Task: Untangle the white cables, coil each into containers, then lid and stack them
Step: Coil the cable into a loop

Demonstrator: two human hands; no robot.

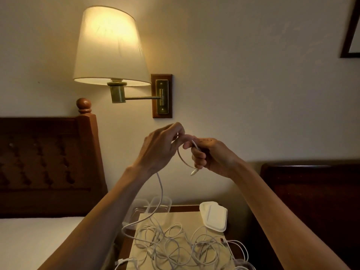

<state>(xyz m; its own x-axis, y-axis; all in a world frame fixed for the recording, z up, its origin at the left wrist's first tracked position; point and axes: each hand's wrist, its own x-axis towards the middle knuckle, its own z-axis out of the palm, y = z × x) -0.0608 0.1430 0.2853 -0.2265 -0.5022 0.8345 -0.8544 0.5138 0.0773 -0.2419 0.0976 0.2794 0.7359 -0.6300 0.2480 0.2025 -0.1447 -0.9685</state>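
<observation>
Both hands are up in the air in front of the wall. The left hand (161, 145) pinches a white cable (160, 189) with curled fingers. The right hand (209, 155) grips the same cable near its plug end (193, 173), which hangs just below the fist. A small loop of cable curves between the two hands. The rest drops down to a messy pile of white cables (175, 244) on the nightstand (185, 208). Clear containers (155, 204) sit at the back. White lids (214, 215) lie stacked at the right. A lit lamp (110, 45) glows on the wall.
</observation>
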